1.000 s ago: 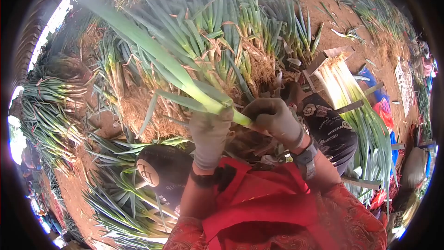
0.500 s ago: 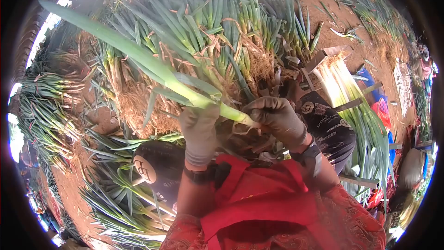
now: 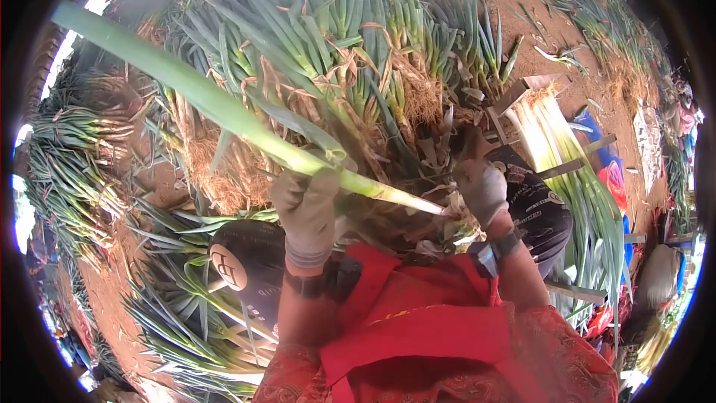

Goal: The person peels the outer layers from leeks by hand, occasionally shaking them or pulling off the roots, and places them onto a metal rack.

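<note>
My left hand (image 3: 306, 213), in a pale glove, is closed around the stalk of a large green onion (image 3: 246, 128). Its thick green leaf reaches to the upper left, and the white root end points lower right. My right hand (image 3: 481, 188), also gloved, is curled shut beside that end, a little apart from it. Whatever its fingers may pinch is too small and blurred to name. Below the white end, dry peeled leaves (image 3: 455, 227) lie between my knees.
Bundled green onions with roots (image 3: 358, 52) are heaped ahead. At right, a wooden rack (image 3: 563, 169) bears white-stemmed green onions (image 3: 541, 123). More loose green onions (image 3: 201, 321) lie by my left knee (image 3: 246, 269), and tied bundles (image 3: 74, 172) lie farther left.
My right hand has moved off the root end, to the right, and the stalk's white tip is now exposed. My left hand has shifted slightly left with the green onion.
</note>
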`<state>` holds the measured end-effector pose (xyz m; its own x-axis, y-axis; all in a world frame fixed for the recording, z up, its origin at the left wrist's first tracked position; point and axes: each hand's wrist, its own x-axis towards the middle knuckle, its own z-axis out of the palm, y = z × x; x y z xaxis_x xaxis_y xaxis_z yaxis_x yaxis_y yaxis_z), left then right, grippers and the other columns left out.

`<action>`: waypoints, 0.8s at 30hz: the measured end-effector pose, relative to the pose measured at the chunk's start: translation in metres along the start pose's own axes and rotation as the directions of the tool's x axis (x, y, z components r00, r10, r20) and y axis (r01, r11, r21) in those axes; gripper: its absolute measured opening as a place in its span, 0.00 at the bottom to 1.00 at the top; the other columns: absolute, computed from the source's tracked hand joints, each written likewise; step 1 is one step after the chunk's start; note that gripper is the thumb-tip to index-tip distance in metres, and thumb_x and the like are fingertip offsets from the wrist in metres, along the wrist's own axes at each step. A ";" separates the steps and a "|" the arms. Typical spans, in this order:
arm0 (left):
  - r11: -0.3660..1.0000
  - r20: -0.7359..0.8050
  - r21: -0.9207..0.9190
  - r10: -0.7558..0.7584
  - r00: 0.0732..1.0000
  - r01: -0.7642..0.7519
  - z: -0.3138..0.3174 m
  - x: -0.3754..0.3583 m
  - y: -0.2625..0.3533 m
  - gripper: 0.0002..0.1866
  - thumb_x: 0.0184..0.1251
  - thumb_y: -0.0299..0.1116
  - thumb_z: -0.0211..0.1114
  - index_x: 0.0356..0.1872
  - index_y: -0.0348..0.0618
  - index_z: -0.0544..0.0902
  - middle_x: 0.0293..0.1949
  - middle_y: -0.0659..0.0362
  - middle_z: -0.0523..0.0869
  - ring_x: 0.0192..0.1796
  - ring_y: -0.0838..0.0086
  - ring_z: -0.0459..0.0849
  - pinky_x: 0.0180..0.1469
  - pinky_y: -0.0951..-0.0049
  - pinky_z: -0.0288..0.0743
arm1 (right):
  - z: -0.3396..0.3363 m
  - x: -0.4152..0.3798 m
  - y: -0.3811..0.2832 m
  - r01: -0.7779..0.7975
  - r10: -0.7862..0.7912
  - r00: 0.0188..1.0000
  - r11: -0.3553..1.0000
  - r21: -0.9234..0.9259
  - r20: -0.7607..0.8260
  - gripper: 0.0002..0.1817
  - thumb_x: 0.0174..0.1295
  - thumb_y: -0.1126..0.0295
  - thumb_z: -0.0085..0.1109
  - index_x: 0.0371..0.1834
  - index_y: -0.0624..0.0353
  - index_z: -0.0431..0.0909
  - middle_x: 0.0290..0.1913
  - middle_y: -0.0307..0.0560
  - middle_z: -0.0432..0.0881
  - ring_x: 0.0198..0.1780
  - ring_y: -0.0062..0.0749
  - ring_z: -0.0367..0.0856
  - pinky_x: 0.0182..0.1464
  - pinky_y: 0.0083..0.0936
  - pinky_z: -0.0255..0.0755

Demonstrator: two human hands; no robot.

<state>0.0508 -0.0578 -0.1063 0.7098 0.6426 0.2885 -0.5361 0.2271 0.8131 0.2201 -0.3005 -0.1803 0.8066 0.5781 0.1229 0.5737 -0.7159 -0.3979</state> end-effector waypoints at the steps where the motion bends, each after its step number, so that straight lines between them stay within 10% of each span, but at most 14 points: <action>1: 0.995 -0.012 0.095 0.005 1.000 -0.004 -0.006 -0.002 -0.007 0.09 0.66 0.19 0.63 0.46 0.29 0.79 0.43 0.54 0.84 0.44 0.69 0.85 0.51 0.67 0.80 | -0.029 0.008 -0.031 -0.113 0.107 0.993 0.987 0.118 0.055 0.08 0.62 0.67 0.67 0.38 0.59 0.87 0.38 0.52 0.88 0.35 0.34 0.87 0.37 0.24 0.77; 2: 0.982 -0.018 0.188 0.012 1.000 -0.008 -0.017 -0.005 -0.020 0.09 0.65 0.19 0.63 0.45 0.29 0.79 0.43 0.54 0.84 0.43 0.70 0.85 0.51 0.68 0.81 | -0.050 0.012 -0.057 -0.231 0.209 0.971 0.946 0.227 0.117 0.08 0.61 0.67 0.68 0.38 0.59 0.87 0.39 0.50 0.88 0.36 0.31 0.87 0.39 0.23 0.77; 4: 0.955 0.011 0.294 0.046 0.999 -0.047 -0.020 -0.004 -0.030 0.09 0.64 0.18 0.64 0.44 0.29 0.79 0.41 0.54 0.84 0.43 0.70 0.85 0.50 0.68 0.81 | -0.061 0.014 -0.081 -0.019 -0.101 0.988 0.662 0.749 0.115 0.10 0.62 0.66 0.70 0.40 0.62 0.86 0.38 0.43 0.88 0.37 0.23 0.84 0.39 0.21 0.77; 8: 0.936 0.061 0.353 -0.008 0.998 -0.013 -0.009 -0.004 -0.026 0.09 0.63 0.17 0.65 0.43 0.31 0.79 0.40 0.55 0.84 0.42 0.70 0.84 0.48 0.69 0.81 | -0.070 0.007 -0.146 -0.258 -0.047 0.948 0.461 0.849 0.314 0.14 0.62 0.67 0.71 0.44 0.66 0.84 0.37 0.39 0.87 0.37 0.18 0.81 0.39 0.17 0.76; 12: 0.538 0.479 0.710 0.104 0.872 -0.455 -0.019 0.003 -0.005 0.08 0.65 0.21 0.67 0.43 0.33 0.81 0.38 0.55 0.84 0.42 0.70 0.84 0.45 0.69 0.80 | -0.037 0.007 -0.111 -0.407 -0.217 0.861 0.246 0.880 0.460 0.14 0.65 0.67 0.67 0.48 0.67 0.81 0.35 0.40 0.85 0.35 0.17 0.81 0.38 0.17 0.76; 14: 0.982 0.284 0.188 -0.028 0.958 -0.027 0.002 0.001 0.001 0.10 0.67 0.26 0.68 0.45 0.33 0.81 0.38 0.55 0.84 0.41 0.68 0.84 0.44 0.67 0.79 | -0.038 0.003 -0.114 -0.572 -0.273 0.780 0.055 0.818 0.564 0.14 0.68 0.67 0.64 0.48 0.66 0.80 0.33 0.41 0.85 0.33 0.19 0.81 0.36 0.17 0.76; 15: 0.968 0.233 -0.167 -0.145 0.962 0.187 0.010 0.002 0.002 0.12 0.67 0.29 0.69 0.46 0.33 0.82 0.38 0.54 0.84 0.41 0.67 0.84 0.43 0.67 0.78 | -0.047 0.001 -0.120 -0.661 -0.317 0.718 -0.033 0.749 0.620 0.13 0.69 0.66 0.62 0.48 0.66 0.79 0.32 0.41 0.84 0.32 0.20 0.82 0.35 0.18 0.76; 24: 0.873 0.331 -0.330 -0.248 0.910 0.358 0.014 0.002 0.004 0.17 0.65 0.37 0.72 0.45 0.34 0.82 0.37 0.53 0.82 0.39 0.64 0.82 0.43 0.64 0.79 | -0.037 -0.018 -0.109 -0.851 -0.581 0.199 0.296 0.433 0.789 0.14 0.71 0.61 0.56 0.43 0.63 0.77 0.27 0.44 0.81 0.29 0.26 0.84 0.30 0.20 0.76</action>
<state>0.0566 -0.0665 -0.0955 0.9306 0.2865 0.2280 -0.3647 0.6699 0.6467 0.1484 -0.2472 -0.1050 -0.2849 0.8400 -0.4617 -0.5781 -0.5348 -0.6163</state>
